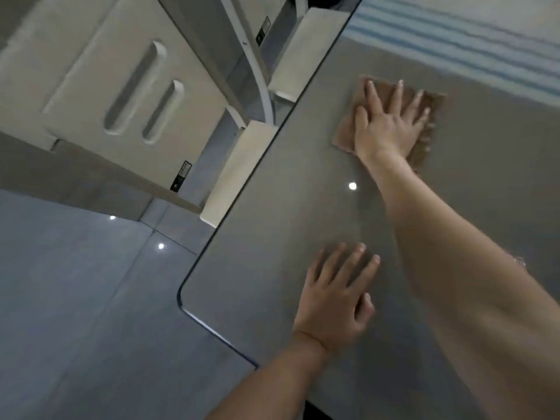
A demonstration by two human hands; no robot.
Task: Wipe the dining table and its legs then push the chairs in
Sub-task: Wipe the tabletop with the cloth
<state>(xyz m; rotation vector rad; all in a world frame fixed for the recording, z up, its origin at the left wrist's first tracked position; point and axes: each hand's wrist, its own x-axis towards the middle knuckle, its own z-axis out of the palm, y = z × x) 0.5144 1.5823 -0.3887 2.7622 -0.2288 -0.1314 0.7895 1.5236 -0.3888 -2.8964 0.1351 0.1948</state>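
Atop glossy grey table [272,222] by tiled floor [75,298], R hand [391,125] presses cloth [344,131].

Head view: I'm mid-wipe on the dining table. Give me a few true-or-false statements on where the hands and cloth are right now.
1. The right hand presses flat, fingers spread, on the brown cloth. True.
2. The left hand holds a second cloth. False: it rests bare and flat on the table, near the rounded corner.
3. The cloth is on a table leg. False: it lies on the tabletop; no leg is in view.
4. A beige chair stands beside the table's long edge. True.
5. Neither hand's grip is closed around anything. True.
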